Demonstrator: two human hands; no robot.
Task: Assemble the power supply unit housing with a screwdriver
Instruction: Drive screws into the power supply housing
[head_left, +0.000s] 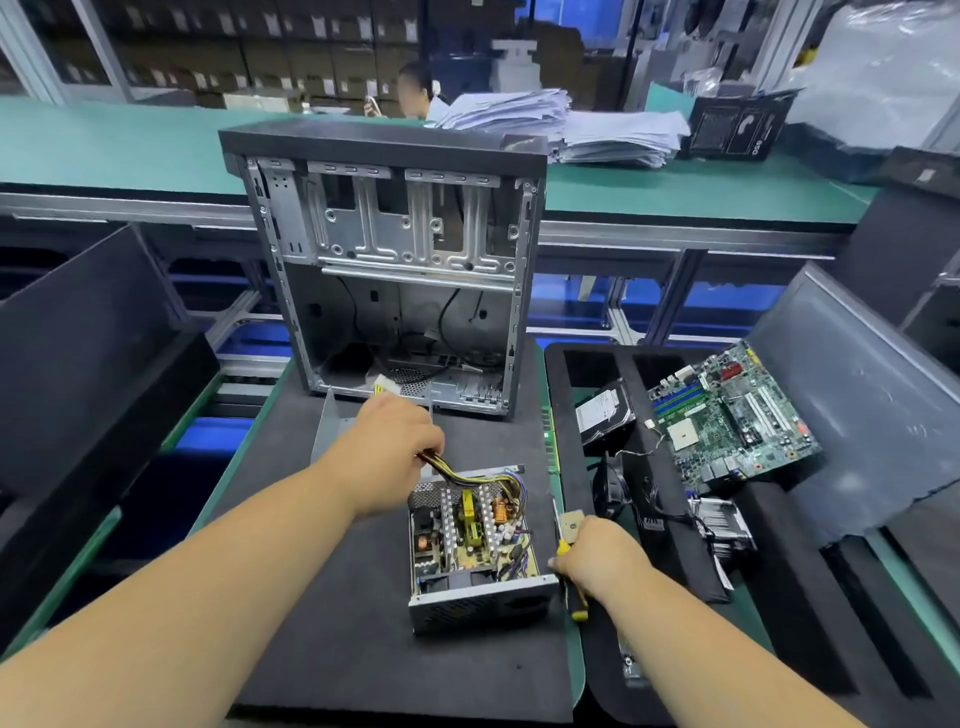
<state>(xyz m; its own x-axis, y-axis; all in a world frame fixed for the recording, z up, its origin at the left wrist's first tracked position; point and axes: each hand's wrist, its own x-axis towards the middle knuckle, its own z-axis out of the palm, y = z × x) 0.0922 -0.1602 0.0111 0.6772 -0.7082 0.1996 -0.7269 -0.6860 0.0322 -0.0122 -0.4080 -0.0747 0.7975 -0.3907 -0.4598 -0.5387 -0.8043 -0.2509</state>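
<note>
The power supply unit (475, 545) is sitting open-topped on the dark foam mat (337, 623) covering the tabletop, its circuit board, coils and heat sinks showing and its perforated metal wall facing the camera. A bundle of yellow and black cables (467, 475) is rising out of its far end. The left hand (387, 457) is reaching over that end, its grip closing around the cable bundle and lifting it up and back — the fingers themselves are mostly hidden under the back of the hand. Just behind the hand, a grey metal cover panel (330, 431) is lying partly out of sight on the mat.

The right hand (597, 558) is resting at the unit's right side, its grip wrapping around a screwdriver (571, 582) with a yellow and black handle; the handle's end is poking out below the hand, near the unit's front corner.

Beyond the unit, an empty computer case (395, 270) is standing upright at the far edge of the mat, its open side facing the camera. To the right, a black foam tray (566, 415) is holding a green motherboard (732, 415), a hard drive (605, 413) and a finned heat sink (719, 525) — these are lying well apart from the unit. A stack of papers (566, 124) is sitting on the green bench behind.
</note>
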